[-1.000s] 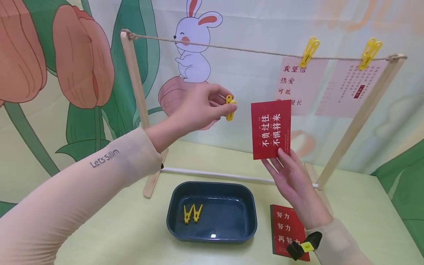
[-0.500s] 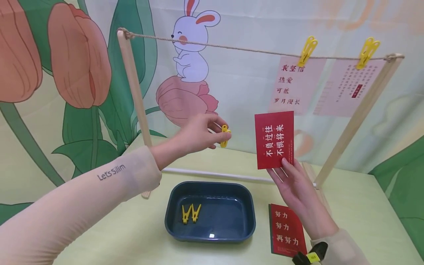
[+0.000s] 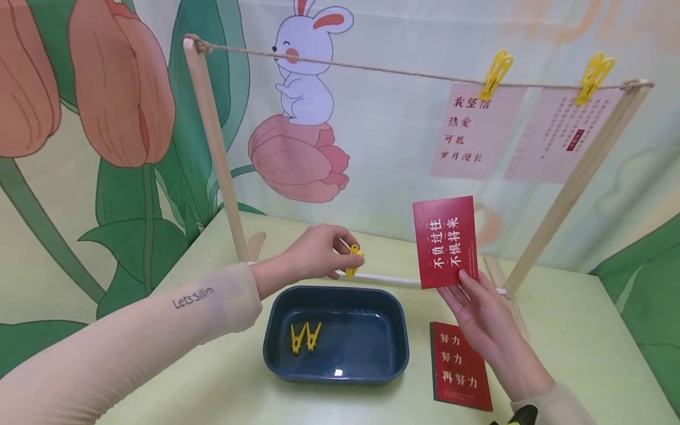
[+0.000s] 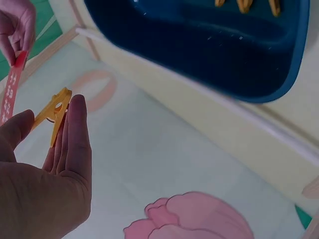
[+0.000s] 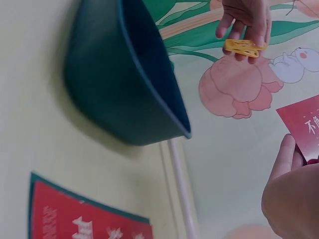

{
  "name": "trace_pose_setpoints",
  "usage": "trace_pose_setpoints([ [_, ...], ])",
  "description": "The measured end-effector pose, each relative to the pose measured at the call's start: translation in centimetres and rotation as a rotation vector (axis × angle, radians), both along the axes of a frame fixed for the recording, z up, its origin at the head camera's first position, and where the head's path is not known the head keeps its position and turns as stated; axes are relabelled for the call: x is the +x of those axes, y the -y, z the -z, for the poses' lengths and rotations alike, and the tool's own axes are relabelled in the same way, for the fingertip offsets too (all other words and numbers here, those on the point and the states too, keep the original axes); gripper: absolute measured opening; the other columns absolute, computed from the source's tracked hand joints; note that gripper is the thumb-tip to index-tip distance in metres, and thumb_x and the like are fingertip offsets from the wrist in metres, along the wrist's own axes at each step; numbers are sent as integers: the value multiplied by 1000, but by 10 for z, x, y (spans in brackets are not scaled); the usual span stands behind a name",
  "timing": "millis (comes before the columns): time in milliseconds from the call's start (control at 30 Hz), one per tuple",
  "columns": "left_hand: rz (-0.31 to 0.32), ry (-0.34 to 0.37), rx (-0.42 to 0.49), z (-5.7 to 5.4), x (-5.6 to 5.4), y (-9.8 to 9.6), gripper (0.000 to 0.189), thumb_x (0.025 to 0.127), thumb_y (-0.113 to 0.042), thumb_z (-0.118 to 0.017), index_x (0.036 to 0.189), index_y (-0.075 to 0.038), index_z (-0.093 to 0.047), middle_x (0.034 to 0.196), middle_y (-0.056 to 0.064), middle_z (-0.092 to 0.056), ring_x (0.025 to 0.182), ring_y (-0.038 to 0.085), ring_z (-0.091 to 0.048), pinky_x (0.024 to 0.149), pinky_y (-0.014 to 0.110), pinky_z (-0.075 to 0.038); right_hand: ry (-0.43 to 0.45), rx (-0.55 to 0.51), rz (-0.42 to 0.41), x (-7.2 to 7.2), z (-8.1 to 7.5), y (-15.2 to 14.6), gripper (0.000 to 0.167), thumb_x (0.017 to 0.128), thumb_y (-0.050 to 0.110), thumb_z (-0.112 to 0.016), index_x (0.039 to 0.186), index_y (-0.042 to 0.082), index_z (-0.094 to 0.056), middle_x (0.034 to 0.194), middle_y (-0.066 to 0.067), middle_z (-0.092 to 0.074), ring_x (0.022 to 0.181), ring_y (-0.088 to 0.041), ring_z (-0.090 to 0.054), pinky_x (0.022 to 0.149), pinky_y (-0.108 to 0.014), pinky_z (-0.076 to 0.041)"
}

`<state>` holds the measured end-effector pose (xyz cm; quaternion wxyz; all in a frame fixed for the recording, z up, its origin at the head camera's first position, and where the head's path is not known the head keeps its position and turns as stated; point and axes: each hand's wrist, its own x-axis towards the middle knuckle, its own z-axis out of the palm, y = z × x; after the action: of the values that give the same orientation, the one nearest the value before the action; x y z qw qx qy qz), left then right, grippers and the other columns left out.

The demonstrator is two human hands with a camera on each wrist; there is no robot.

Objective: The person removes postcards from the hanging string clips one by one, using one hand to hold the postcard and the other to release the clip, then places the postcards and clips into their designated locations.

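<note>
My left hand [image 3: 319, 254] pinches a yellow clothespin [image 3: 354, 261] between thumb and fingers, above the far edge of the dark blue basin [image 3: 336, 378]. In the left wrist view that clothespin [image 4: 56, 112] sits between the thumb and the straight fingers. To the right, my right hand [image 3: 480, 310] holds a red card [image 3: 446, 242] by its lower edge, thumb in front and fingers behind. White characters run sideways on the card. The two hands are apart. In the right wrist view only part of the red card [image 5: 304, 124] shows.
A twine line [image 3: 382, 69] spans two wooden posts, with yellow clothespins [image 3: 496, 74] holding two pink cards [image 3: 473, 133] at its right. Two clothespins [image 3: 305, 337] lie inside the basin. More red cards [image 3: 461, 369] lie stacked on the table beside it. A white bar [image 3: 393, 281] runs low behind.
Both hands have come down, the left one farther, from below the twine to just above the basin. Each still holds its clothespin or card.
</note>
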<state>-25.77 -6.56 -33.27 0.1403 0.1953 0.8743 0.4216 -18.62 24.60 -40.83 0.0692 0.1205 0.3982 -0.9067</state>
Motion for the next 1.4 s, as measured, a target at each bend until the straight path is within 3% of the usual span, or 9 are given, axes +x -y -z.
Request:
trace_pose_setpoints([
  [233,12,-9,-105,30,1,-2,39,96,-24,-84,124,-1,-71,96,8,-77,64,18,-74,68,29,-63,70,84,12,9,15,-11,60,105,33,-68,157,34,-39,142,12,-63,131,-9,-65,109,-28,-50],
  [467,-7,7,-129,50,6,-3,35,94,-23,-85,118,-1,-71,88,6,-74,66,26,-77,66,28,-62,167,110,25,19,27,-23,62,104,35,-68,158,38,-38,139,15,-65,128,-7,-66,108,-26,-51],
  [700,-11,17,-162,60,12,-3,30,93,-22,-86,110,-1,-72,79,5,-74,61,19,-73,64,28,-62,260,176,24,31,39,-32,58,105,41,-67,154,40,-37,142,13,-59,128,-6,-64,109,-27,-50],
  [867,15,-6,-239,69,16,0,22,94,-25,-85,89,-7,-75,69,5,-72,59,19,-71,59,26,-58,290,225,20,39,50,-36,60,104,43,-68,155,38,-37,137,14,-60,125,-6,-65,110,-28,-51],
  [1033,34,-22,-340,75,19,2,34,94,-28,-85,71,-7,-74,64,11,-72,62,27,-74,52,24,-51,319,273,-3,48,62,-37,82,101,46,-72,166,32,-24,136,13,-61,124,-8,-66,110,-30,-51],
  [1133,33,3,-373,76,20,1,38,94,-28,-85,69,-2,-74,64,12,-73,64,29,-77,51,24,-51,330,291,-18,54,69,-37,87,103,45,-71,170,30,-18,147,8,-53,125,-9,-66,110,-30,-51],
  [1233,25,40,-382,77,21,0,38,94,-26,-85,70,1,-75,63,11,-73,64,26,-77,55,27,-57,321,298,-29,60,74,-38,78,108,39,-64,171,27,-18,154,3,-45,128,-10,-65,109,-30,-52],
  [1400,14,78,-367,78,19,-1,26,94,-22,-85,84,-2,-74,66,7,-73,61,22,-75,63,32,-63,325,306,-41,70,84,-41,73,111,35,-60,170,23,-19,140,8,-60,129,-10,-64,107,-28,-52],
])
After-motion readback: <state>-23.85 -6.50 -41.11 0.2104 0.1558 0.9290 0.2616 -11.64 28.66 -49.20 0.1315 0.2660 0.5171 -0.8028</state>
